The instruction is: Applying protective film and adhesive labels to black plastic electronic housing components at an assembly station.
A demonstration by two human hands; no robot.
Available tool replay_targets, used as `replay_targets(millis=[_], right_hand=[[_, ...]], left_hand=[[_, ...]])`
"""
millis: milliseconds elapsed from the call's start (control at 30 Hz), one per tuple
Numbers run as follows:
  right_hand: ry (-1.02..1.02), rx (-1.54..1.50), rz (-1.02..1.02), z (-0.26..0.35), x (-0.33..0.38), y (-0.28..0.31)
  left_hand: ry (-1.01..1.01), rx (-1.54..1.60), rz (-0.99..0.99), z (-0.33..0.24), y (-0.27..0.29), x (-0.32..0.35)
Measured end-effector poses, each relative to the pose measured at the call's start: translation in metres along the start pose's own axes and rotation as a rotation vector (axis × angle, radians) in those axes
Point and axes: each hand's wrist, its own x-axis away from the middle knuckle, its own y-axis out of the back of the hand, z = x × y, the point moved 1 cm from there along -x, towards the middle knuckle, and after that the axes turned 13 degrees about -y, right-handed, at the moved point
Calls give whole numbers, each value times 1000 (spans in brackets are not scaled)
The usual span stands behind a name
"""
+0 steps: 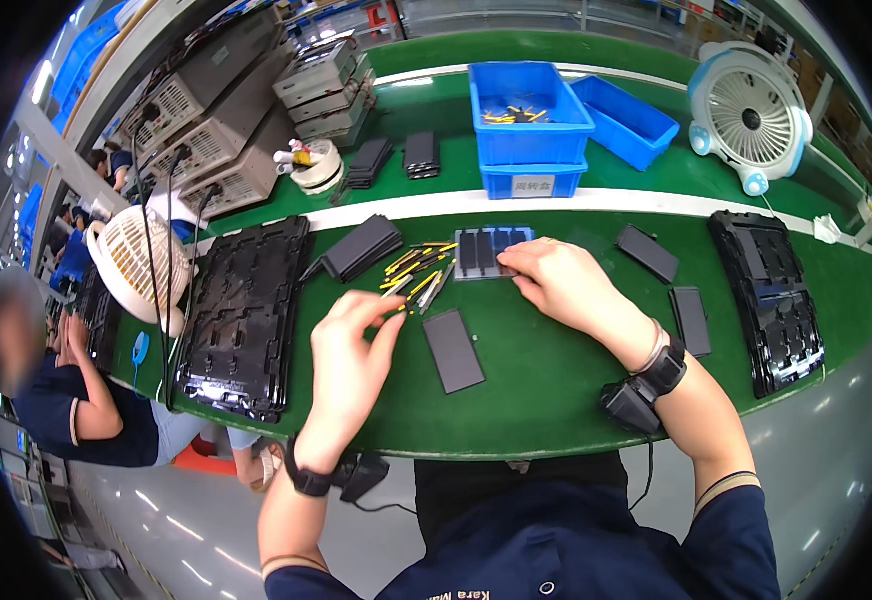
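Note:
My left hand (348, 345) has its thumb and fingertips pinched together at the near end of a loose pile of thin black-and-yellow strips (416, 262), on one of those strips. A few grey strips (436, 288) lie among them. To the right of the pile, a bluish clear sheet (494, 270) carries several dark flat bars side by side. The thumb and fingers of my right hand (566, 282) close on its right part, covering that end. Nearer me, a dark flat rectangular block (453, 350) lies between my hands. A wristband with a black box is on each wrist.
Black moulded trays (246, 310) are stacked at left, with another black tray stack (768, 300) at right. Dark blocks (361, 248) lie about the green table. Behind are a blue bin (533, 150) with strips and a fan (753, 118). A co-worker (96, 400) sits left.

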Motion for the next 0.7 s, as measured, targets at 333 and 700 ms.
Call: replay_targets(millis=[333, 700], right_hand=[[-45, -251, -238, -2, 13, 13], [-216, -582, -39, 3, 13, 5]], left_hand=[[55, -133, 303, 27, -49, -49], [-66, -93, 201, 50, -53, -67]])
